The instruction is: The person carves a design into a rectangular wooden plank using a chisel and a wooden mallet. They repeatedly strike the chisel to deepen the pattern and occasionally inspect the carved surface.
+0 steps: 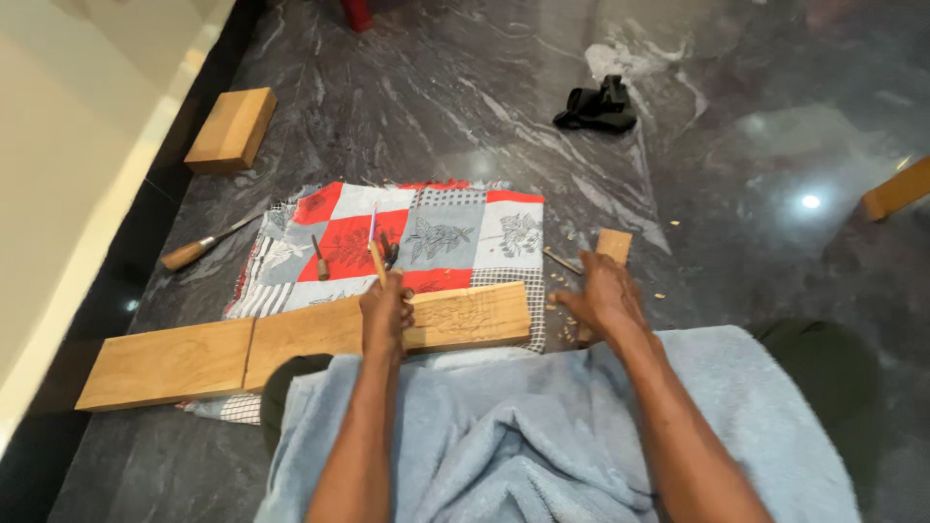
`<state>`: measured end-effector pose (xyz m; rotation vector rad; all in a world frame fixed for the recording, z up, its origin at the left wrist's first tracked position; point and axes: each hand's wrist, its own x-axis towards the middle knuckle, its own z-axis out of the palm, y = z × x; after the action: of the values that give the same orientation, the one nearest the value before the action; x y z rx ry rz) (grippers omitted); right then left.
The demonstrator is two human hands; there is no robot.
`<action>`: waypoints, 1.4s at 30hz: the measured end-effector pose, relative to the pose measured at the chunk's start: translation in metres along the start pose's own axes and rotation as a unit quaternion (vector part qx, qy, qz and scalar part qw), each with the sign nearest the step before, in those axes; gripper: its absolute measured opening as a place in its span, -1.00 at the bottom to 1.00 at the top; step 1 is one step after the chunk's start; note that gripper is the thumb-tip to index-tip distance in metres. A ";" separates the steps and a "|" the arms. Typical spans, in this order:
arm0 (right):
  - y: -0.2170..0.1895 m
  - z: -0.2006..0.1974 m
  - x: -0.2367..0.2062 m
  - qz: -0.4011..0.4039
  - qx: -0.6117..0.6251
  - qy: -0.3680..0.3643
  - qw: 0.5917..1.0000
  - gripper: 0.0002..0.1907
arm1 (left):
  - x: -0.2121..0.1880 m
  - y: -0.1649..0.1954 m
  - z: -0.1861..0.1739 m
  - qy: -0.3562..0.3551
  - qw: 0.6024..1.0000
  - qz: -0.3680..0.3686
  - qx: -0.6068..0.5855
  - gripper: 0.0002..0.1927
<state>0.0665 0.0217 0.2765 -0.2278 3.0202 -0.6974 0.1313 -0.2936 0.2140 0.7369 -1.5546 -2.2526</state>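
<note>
My left hand [386, 315] is closed around a thin wooden-handled tool [375, 254] that stands upright above a carved wooden plank [455, 318]. That plank lies across a red, white and grey patterned cloth [455, 228]. My right hand [601, 291] rests with fingers spread on the floor by the plank's right end, over a small wooden piece [613, 244] and scattered wood chips. A pale blue towel [504, 436] covers my lap.
A second plank [167, 363] lies at the left. A wooden block [231, 129] sits by the wall. A wood-handled chisel [199, 248] and two small tools [320, 261] lie near the cloth. A black cloth item [598, 107] and another wood piece [897, 189] are farther off.
</note>
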 end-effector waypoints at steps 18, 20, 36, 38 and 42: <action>0.030 0.013 -0.025 0.060 -0.097 -0.061 0.992 -0.29 | 0.038 0.017 0.013 -0.166 0.984 0.071 -0.009 -0.74; 0.035 0.024 -0.022 0.082 -0.114 -0.071 0.988 -0.33 | 0.053 0.005 0.014 -0.214 0.975 0.036 -0.052 -0.72; 0.041 0.069 -0.006 0.207 -0.098 -0.049 0.972 -0.20 | 0.087 -0.048 0.062 -0.347 0.898 0.115 0.246 -0.89; 0.041 0.069 -0.006 0.202 -0.096 -0.049 0.973 -0.19 | 0.080 -0.051 0.057 -0.355 0.892 0.125 0.250 -0.85; 0.039 0.066 -0.008 0.212 -0.089 -0.058 0.971 -0.20 | 0.068 -0.048 0.052 -0.372 0.875 0.160 0.263 -0.78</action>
<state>0.0730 0.0287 0.1996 0.3529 2.8692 -0.3636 0.0477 -0.2715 0.1672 -0.3606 -2.4638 -1.9464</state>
